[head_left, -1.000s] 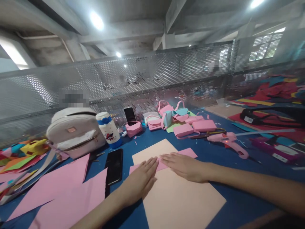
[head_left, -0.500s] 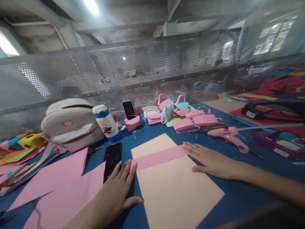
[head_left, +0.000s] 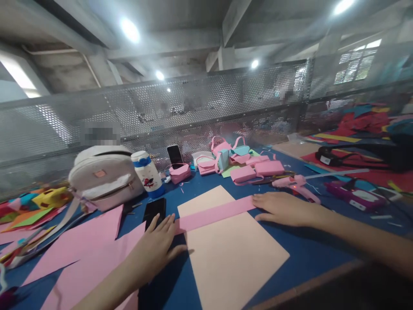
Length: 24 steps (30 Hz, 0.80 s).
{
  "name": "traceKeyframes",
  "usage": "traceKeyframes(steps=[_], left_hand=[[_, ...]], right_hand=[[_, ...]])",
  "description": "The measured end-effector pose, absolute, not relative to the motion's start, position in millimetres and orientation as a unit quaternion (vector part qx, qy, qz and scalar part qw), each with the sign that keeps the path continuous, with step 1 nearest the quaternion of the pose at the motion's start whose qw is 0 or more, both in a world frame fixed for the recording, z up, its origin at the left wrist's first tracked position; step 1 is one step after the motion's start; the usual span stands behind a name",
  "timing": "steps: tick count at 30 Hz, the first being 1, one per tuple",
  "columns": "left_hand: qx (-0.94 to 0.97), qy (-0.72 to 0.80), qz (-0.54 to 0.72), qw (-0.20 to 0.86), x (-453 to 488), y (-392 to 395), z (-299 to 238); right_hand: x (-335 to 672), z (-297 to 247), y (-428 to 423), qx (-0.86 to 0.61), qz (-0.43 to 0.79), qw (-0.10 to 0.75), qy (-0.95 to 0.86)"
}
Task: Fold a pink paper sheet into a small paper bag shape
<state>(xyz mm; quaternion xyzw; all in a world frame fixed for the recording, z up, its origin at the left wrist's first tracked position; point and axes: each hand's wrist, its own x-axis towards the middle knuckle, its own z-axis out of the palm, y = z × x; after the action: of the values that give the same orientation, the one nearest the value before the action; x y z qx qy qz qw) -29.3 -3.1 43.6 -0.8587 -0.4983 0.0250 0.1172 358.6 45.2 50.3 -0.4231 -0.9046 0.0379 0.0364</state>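
Observation:
A pink paper strip (head_left: pixel 214 213) lies flat across a pale peach sheet (head_left: pixel 234 254) on the blue table. My left hand (head_left: pixel 159 241) rests with its fingers stretched out, fingertips on the strip's left end. At the strip's other end lies my right hand (head_left: pixel 280 208), flat, its fingertips touching the paper. Both hands are open, pressing from above rather than gripping. A black phone (head_left: pixel 155 209) lies just beyond my left fingers. Larger pink sheets (head_left: pixel 87 243) spread out under and beside my left forearm.
A pink glue gun (head_left: pixel 297 184) lies beyond my right hand. Small pink paper bags (head_left: pixel 243 173) cluster at the back, near a bottle (head_left: pixel 149 176) and a white backpack (head_left: pixel 106 178). A second phone (head_left: pixel 175 156) leans upright. A perforated metal screen (head_left: pixel 200 105) bounds the far side.
My hands have moved slightly apart, to the outer ends of the strip; the right one slid outward. The camera view has tilted up a little.

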Motion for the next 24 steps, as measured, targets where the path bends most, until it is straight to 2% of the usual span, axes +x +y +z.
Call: traceKeyframes(steps=[3, 7, 11, 19, 24], left_hand=[[-0.857, -0.505, 0.009, 0.098, -10, 12, 54], [-0.864, -0.502, -0.024, 0.017, 12, 31, 59], [-0.854, -0.518, -0.031, -0.027, 20, 43, 63], [-0.842, -0.533, 0.044, 0.071, 30, 16, 66], [-0.857, -0.513, 0.001, -0.051, 26, -5, 65]], right_hand=[[335, 66, 54, -0.405, 0.034, 0.062, -0.911], [308, 67, 71, -0.396, 0.049, 0.032, -0.917], [300, 62, 87, -0.390, 0.060, 0.038, -0.918], [299, 58, 73, -0.343, -0.003, 0.110, -0.933], [303, 54, 56, -0.317, 0.088, 0.104, -0.939]])
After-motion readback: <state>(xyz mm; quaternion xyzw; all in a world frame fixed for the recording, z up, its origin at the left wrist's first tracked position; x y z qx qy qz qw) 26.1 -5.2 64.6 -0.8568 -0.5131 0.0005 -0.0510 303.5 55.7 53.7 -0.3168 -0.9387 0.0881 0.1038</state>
